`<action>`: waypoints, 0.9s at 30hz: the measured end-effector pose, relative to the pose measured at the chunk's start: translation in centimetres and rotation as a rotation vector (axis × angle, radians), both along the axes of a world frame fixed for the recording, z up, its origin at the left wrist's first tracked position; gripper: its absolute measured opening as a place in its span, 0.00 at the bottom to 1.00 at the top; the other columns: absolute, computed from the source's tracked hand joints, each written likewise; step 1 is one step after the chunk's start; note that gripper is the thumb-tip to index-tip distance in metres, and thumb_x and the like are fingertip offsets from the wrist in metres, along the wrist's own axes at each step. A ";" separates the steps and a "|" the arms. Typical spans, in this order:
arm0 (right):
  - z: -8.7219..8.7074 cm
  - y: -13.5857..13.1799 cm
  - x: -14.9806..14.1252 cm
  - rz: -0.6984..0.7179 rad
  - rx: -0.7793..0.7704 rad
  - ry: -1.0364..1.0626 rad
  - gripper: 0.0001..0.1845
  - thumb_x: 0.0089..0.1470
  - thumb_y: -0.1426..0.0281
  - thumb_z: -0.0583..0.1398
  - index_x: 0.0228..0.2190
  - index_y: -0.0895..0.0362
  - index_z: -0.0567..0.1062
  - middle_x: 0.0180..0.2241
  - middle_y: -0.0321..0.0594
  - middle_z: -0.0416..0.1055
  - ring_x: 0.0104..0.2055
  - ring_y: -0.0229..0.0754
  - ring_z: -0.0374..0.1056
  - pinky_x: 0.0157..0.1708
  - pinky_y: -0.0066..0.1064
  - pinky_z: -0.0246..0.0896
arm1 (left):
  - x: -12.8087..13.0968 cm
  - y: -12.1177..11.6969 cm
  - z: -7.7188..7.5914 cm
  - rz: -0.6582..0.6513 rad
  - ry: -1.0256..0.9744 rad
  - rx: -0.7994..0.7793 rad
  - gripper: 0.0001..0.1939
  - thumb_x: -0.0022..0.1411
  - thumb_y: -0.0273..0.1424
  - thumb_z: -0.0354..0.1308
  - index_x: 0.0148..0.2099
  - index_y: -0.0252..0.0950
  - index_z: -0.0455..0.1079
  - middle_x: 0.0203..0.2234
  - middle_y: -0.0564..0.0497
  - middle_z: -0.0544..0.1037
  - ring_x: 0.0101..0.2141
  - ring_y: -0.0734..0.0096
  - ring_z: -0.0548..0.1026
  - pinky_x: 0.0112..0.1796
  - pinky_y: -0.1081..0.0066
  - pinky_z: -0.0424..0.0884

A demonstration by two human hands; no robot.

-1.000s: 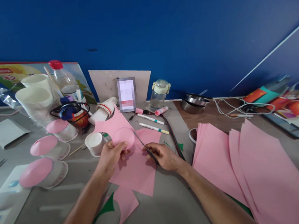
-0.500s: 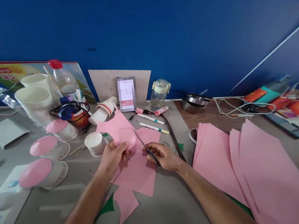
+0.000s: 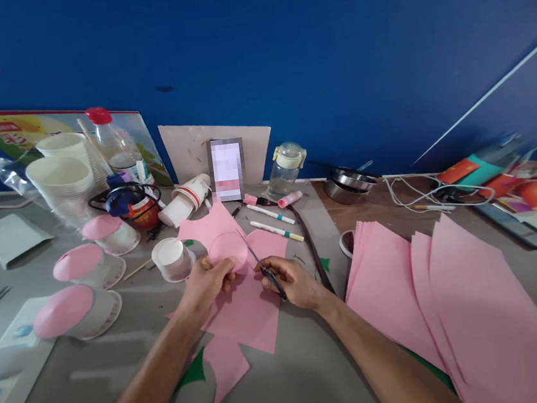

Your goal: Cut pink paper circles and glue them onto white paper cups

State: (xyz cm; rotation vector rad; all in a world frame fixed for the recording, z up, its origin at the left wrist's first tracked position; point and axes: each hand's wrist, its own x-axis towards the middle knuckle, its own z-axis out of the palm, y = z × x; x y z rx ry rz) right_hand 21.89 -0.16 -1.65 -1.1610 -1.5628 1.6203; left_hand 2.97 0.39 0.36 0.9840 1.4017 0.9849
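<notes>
My left hand (image 3: 205, 285) is closed on a sheet of pink paper (image 3: 240, 295), pinching it beside a circle outlined on it. My right hand (image 3: 293, 281) is closed on a pair of scissors (image 3: 261, 264), whose blades point up and left along the circle's right edge. The sheet lies on the grey table (image 3: 293, 380) and has jagged cut-out edges. A small white paper cup (image 3: 172, 258) stands just left of my left hand.
A fan of pink sheets (image 3: 436, 312) lies at the right. Cups capped with pink discs (image 3: 73, 301) sit at the left, behind them stacked cups (image 3: 63, 176), a bottle (image 3: 115, 148) and a jar (image 3: 286, 170). Markers (image 3: 275, 229), cables and a metal bowl (image 3: 348, 183) lie behind.
My left hand has turned the pink sheet slightly to the right while the scissors stay at the circle's edge. Both hands have barely shifted.
</notes>
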 end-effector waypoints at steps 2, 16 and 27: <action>0.1 0.0 -0.1 -0.003 -0.012 0.023 0.15 0.48 0.60 0.63 0.35 0.55 0.72 0.21 0.30 0.59 0.21 0.32 0.51 0.23 0.25 0.49 | 0.0 0.0 -0.1 -0.001 0.008 0.001 0.15 0.48 0.34 0.59 0.15 0.33 0.65 0.11 0.53 0.68 0.14 0.79 0.62 0.18 0.75 0.58; 0.5 -0.2 -0.7 -0.016 -0.066 0.087 0.19 0.47 0.56 0.64 0.34 0.56 0.69 0.20 0.28 0.57 0.21 0.31 0.50 0.22 0.25 0.48 | -0.1 0.0 -0.2 0.020 0.001 -0.011 0.14 0.48 0.34 0.59 0.16 0.34 0.66 0.10 0.53 0.68 0.13 0.79 0.61 0.17 0.75 0.59; 0.2 -0.2 -0.4 -0.009 -0.052 0.058 0.13 0.50 0.62 0.60 0.36 0.57 0.70 0.22 0.31 0.61 0.22 0.32 0.55 0.23 0.24 0.50 | -0.2 0.2 -0.2 0.008 0.003 0.007 0.13 0.49 0.33 0.58 0.16 0.34 0.65 0.10 0.53 0.67 0.13 0.78 0.62 0.17 0.75 0.59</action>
